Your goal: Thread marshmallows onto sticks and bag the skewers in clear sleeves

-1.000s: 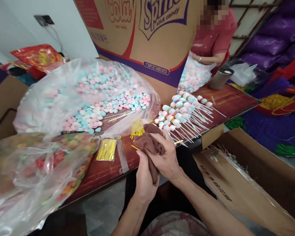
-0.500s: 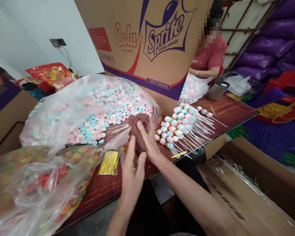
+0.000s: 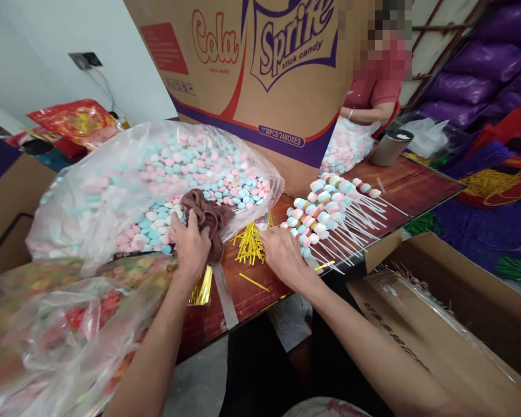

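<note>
One brown cloth [image 3: 211, 214], crumpled into loose, soft folds, is located on the near side of the table [image 3: 425, 182], in front of a large translucent plastic bag [image 3: 78, 217] of pink, blue and white marshmallows [image 3: 154, 223]. The left hand [image 3: 191, 246] is partly open, with its fingers and thumb bent against the left side of the cloth; whether the folds are pinched firmly cannot be told. The right hand [image 3: 284, 258] is half closed, palm down, with its fingertips at the right edge of a fanned pile of gold twist ties [image 3: 250, 246]; whether it grips any of them cannot be told. One loose gold twist tie [image 3: 254, 282] lies in front of the pile. A packet of gold twist ties [image 3: 200, 288] is partly covered by the left hand. Immediately beyond the right hand, marshmallow skewers [image 3: 323, 211] lie in a stack, white sticks directed toward the near right. The tabletop is reddish brown and carries a pale tape strip [image 3: 226, 301]. A second plastic bag [image 3: 73, 324], containing coloured gummies, occupies the left foreground. A printed "Sprite stick candy" carton [image 3: 226, 75] stands at the rear; a co-worker [image 3: 375, 95] in a red top sits behind it. A grey tumbler [image 3: 392, 147] stands on the table at right, purple sacks [image 3: 473, 84] are stacked beyond, and an open cardboard box [image 3: 473, 260] sits below the table edge.
</note>
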The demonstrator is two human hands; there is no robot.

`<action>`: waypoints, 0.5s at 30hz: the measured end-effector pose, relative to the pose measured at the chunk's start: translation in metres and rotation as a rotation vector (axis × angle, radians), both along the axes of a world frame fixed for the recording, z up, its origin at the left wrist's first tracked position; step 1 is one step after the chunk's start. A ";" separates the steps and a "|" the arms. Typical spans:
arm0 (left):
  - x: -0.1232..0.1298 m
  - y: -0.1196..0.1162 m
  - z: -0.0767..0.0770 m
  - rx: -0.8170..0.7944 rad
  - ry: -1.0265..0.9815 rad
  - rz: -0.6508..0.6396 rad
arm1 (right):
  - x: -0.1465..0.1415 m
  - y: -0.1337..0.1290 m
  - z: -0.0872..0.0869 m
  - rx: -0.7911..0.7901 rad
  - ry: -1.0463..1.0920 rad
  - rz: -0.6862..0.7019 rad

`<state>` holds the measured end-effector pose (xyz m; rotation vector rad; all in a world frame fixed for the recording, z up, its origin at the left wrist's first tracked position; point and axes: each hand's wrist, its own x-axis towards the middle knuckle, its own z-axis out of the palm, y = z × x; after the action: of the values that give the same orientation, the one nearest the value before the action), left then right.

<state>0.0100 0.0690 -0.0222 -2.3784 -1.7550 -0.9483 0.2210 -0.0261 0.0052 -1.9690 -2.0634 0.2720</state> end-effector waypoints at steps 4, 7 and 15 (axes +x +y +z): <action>0.027 -0.028 0.019 0.101 0.024 -0.047 | 0.009 0.045 -0.005 0.080 -0.163 -0.076; 0.049 -0.041 0.024 0.019 0.114 -0.230 | 0.006 0.073 -0.010 0.080 -0.196 -0.166; 0.057 -0.001 0.000 -0.117 0.310 -0.140 | 0.010 0.079 -0.019 -0.043 -0.221 -0.137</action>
<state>0.0667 0.0681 -0.0224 -2.5782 -1.5863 -0.4620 0.2305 0.0532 -0.0140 -2.2440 -2.0523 0.0735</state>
